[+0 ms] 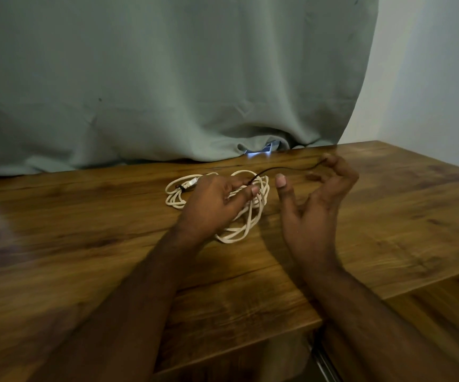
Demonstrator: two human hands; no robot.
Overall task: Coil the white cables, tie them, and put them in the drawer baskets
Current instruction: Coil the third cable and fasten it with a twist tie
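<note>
On the wooden bench (85, 244) lies a loosely coiled white cable (246, 227), under the left hand (214, 202), which pinches one end of a thin dark tie (283, 169); the right hand (313, 205), fingers curled, nips the other end — the tying step, by my reading; next the tie must pass round the bundle and be twisted snug
</note>
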